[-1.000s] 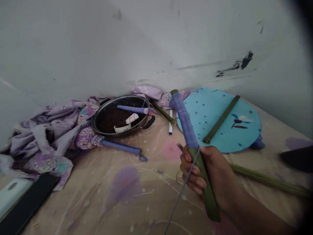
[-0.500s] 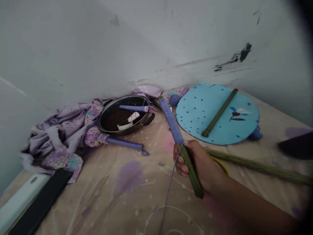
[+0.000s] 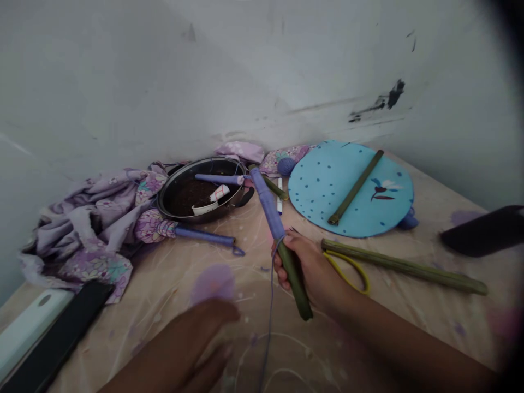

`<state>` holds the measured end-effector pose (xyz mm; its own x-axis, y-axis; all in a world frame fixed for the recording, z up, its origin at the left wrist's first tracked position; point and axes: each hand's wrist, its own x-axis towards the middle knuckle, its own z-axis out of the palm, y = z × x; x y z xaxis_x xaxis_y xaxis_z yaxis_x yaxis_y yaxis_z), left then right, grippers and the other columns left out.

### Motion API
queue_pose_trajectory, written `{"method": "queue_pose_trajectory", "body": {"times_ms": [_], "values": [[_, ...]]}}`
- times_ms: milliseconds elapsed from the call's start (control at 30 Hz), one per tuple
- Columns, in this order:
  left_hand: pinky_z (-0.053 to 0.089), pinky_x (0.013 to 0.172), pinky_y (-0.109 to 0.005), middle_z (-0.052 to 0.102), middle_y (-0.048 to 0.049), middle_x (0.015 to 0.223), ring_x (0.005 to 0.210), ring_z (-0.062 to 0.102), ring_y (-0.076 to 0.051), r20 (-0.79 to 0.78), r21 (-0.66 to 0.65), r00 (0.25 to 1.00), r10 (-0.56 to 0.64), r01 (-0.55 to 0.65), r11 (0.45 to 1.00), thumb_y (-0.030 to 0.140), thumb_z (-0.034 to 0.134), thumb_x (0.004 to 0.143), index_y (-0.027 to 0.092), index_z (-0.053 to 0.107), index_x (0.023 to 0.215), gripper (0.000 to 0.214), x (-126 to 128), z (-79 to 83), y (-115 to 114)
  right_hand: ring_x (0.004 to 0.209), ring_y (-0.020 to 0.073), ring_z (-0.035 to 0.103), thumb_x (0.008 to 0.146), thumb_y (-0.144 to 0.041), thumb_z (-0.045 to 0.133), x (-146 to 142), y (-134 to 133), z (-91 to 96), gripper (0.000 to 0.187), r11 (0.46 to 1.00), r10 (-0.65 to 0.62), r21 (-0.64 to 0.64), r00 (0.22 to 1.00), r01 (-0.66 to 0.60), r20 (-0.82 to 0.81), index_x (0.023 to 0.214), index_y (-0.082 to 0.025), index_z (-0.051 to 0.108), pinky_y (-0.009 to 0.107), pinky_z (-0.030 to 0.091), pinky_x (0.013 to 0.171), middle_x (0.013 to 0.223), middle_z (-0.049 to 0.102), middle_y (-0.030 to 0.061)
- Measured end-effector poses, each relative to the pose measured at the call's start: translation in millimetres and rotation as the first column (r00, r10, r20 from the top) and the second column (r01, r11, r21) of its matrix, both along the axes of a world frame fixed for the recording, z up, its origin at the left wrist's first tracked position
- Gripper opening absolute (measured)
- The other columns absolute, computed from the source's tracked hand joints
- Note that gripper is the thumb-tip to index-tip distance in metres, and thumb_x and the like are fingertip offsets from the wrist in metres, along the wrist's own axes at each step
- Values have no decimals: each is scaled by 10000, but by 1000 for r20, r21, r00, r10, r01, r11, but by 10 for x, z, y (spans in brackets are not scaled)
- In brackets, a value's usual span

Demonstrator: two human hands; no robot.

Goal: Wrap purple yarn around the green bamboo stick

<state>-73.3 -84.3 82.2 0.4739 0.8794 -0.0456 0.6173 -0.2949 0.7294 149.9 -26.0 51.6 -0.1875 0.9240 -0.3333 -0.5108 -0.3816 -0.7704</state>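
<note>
My right hand [image 3: 303,267] is closed around a green stick [image 3: 297,284], which tilts up and away to the left. Purple yarn [image 3: 268,202] covers the stick's upper part in close turns, and a loose strand [image 3: 270,311] hangs from the wrap's lower end toward the front edge of view. At the lower left, my left hand [image 3: 204,333] is slightly blurred, with thumb and fingers apart and nothing visible in it. It is near the hanging strand but apart from it.
A dark pan [image 3: 196,218] holds a yarn-wrapped stick. Beside it lie floral fabric [image 3: 85,218] and another wrapped handle [image 3: 204,236]. At right are a blue round mat [image 3: 311,191], a green stalk [image 3: 405,265], yellow-handled scissors [image 3: 362,275] and a dark object [image 3: 483,232].
My left hand has come into view from the lower left. The wrapped stick and my right hand appear further left, as the whole view has shifted slightly.
</note>
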Motion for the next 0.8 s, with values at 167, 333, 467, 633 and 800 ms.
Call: {"method": "queue_pose_trajectory", "body": {"times_ms": [167,333,467,633,800], "values": [[495,851,-371,596,-72,1028,958,608,-196,436,-166,886,158,-94,982,351,555,824,188,510,964,219,676,-249,602,388,82,454,810,-389,526,-91,-30,-120,204,994,-38,103,991,25,126,756,-197,483,189,370,360,532,509,-53],[469,506,-225,520,29,696,536,555,-89,628,-410,712,314,-40,911,339,526,847,173,429,843,192,933,-549,724,384,81,452,823,-418,524,-115,-20,-291,229,996,-40,79,990,29,132,794,-193,493,172,368,341,510,495,-60],[473,522,-228,515,34,674,561,564,-94,640,-462,686,345,-14,887,334,487,870,176,418,820,180,929,-624,659,353,75,441,823,-414,531,-69,-34,-381,235,996,-3,84,985,-11,172,765,-195,469,172,368,319,511,502,-67],[407,481,-204,540,23,698,544,547,-89,610,-513,717,338,32,858,382,538,841,171,429,933,254,967,-603,650,338,78,463,820,-448,537,17,-58,-410,262,998,3,65,972,-19,235,783,-200,463,159,356,307,494,502,-73],[376,488,-189,523,23,657,542,499,-67,598,-497,737,316,32,867,365,536,835,152,473,773,231,952,-553,706,324,68,450,821,-450,544,39,-52,-412,261,998,-15,68,970,-2,242,786,-207,457,156,346,303,505,505,-78]]}}
